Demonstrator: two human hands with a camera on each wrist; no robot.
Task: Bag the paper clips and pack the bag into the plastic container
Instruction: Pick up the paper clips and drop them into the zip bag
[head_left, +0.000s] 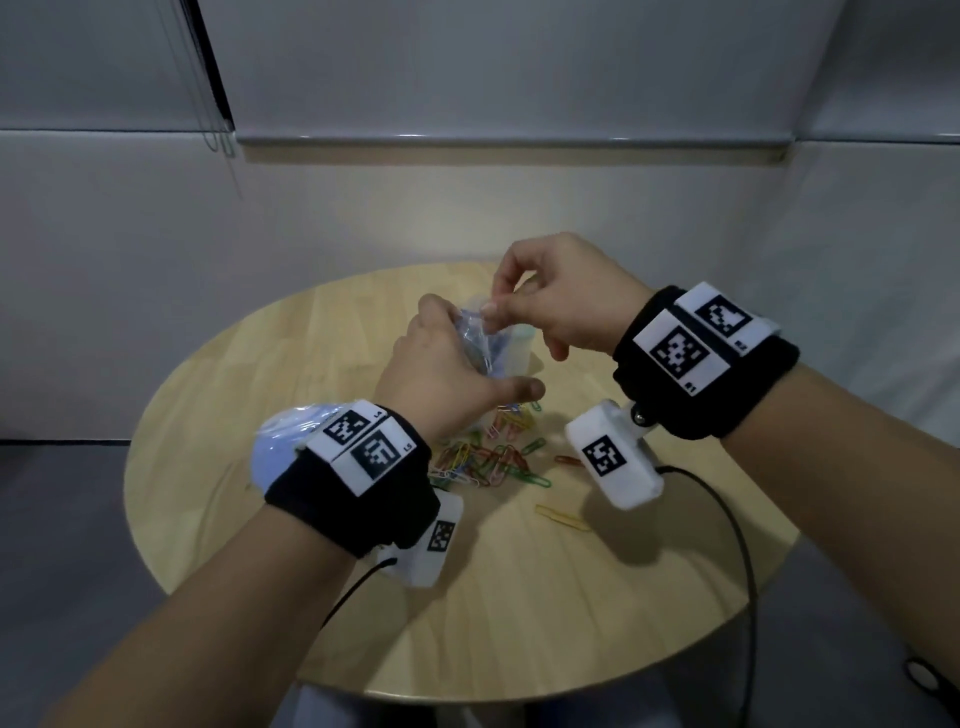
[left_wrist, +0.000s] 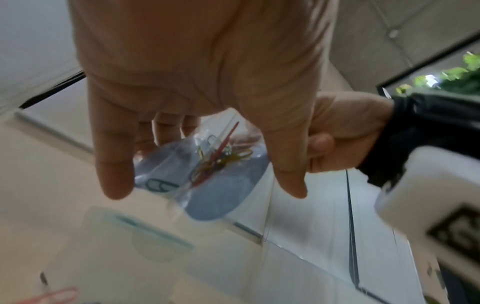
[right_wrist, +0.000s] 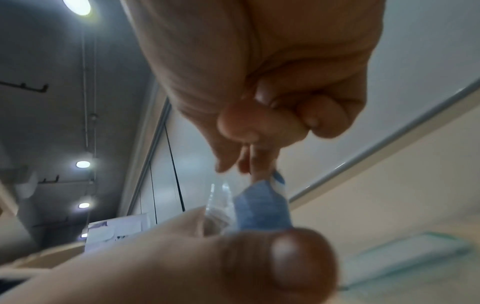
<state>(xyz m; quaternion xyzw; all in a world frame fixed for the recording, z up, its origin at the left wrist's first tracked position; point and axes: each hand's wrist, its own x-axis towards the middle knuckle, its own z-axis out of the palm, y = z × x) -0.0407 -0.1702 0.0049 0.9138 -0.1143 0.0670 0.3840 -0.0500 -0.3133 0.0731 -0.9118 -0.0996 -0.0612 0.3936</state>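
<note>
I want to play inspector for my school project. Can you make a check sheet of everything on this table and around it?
Surface: round wooden table.
Job's things: clear bag with some paper clips inside, held above the table; loose paper clips on the table; plastic container below the bag.
Clutter: stack of spare bags by the left wrist.
Grippers: left hand holds the bag; right hand pinches its top edge.
Cables: black cable from the right wrist camera.
Surroundings: white walls, window blind.
</note>
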